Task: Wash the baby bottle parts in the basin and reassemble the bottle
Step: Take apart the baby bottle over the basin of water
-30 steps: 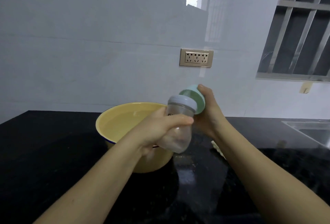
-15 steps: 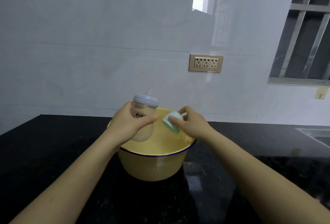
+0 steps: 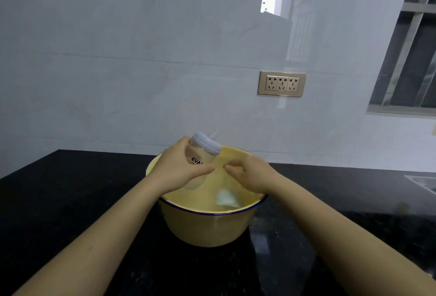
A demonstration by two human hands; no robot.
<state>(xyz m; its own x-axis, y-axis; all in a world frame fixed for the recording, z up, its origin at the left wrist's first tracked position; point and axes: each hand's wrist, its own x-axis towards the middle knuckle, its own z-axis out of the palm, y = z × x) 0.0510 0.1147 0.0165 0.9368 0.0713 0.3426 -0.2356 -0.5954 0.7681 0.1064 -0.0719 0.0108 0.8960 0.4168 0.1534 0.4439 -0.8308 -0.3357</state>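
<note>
Black glossy countertop [image 3: 70, 201] is seen running along a pale tiled wall [image 3: 118, 59]; 2 bare forearms are stretched out over it from the near edge. At the left, the left hand [image 3: 179, 170] is wrapped round a clear baby bottle [image 3: 200, 156], fingers and thumb clasped about its body; the bottle is held tilted above the left side of the basin, its top leaning to the right, and a pale grey screw ring [image 3: 207, 144] is seated on its neck. A yellow basin [image 3: 212, 227] with a dark blue rim is set on the counter beneath both hands and is filled with water; a pale, blurred bottle part [image 3: 226, 197] is seen under the surface near the front right of the basin. The right hand [image 3: 252, 173] is held just above the water, apart from the bottle, its fingers curled in with nothing seen between them. Further right, a gold socket panel [image 3: 282, 83] with 3 outlets is fixed to the wall; a barred window [image 3: 412, 59] is seen beyond it; the corner of a steel sink [image 3: 422, 182] is sunk into the counter at the far right.
</note>
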